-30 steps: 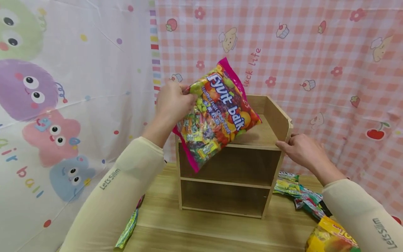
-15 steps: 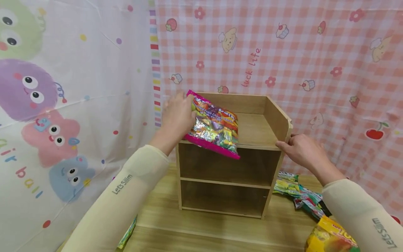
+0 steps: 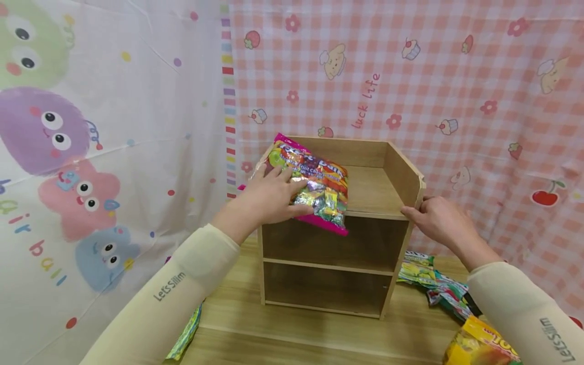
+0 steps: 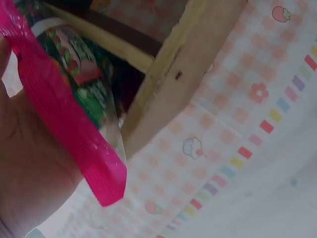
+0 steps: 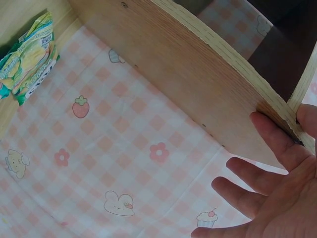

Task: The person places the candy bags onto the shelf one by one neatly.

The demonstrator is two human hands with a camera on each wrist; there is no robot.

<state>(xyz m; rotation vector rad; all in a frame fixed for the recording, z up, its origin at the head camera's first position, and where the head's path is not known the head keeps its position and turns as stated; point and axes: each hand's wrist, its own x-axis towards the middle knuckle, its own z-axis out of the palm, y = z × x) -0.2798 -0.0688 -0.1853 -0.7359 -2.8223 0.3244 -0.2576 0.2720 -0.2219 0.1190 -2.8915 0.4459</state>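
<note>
A bag of fruit chewy candy [image 3: 319,172] with bright pink ends lies tilted on the left of the top tier of a small wooden shelf [image 3: 329,264], its lower end jutting past the front edge. My left hand [image 3: 269,195] rests on the bag with its fingers extended. In the left wrist view the pink end of the candy bag [image 4: 74,119] crosses in front of the palm. My right hand [image 3: 440,218] pinches the shelf's right side panel at the front, thumb on the front edge and index finger [image 5: 280,141] on the outer face; the other fingers spread away from the wood.
Right of the shelf lie several snack packets [image 3: 417,268] and a yellow bag [image 3: 481,344]. A green packet [image 3: 187,332] lies on the tabletop [image 3: 274,337] by my left sleeve. Patterned curtains [image 3: 479,66] stand behind and at the left.
My left hand has lowered the candy bag from the air onto the top tier, then shifted from gripping its side to resting over it. The right hand keeps its place.
</note>
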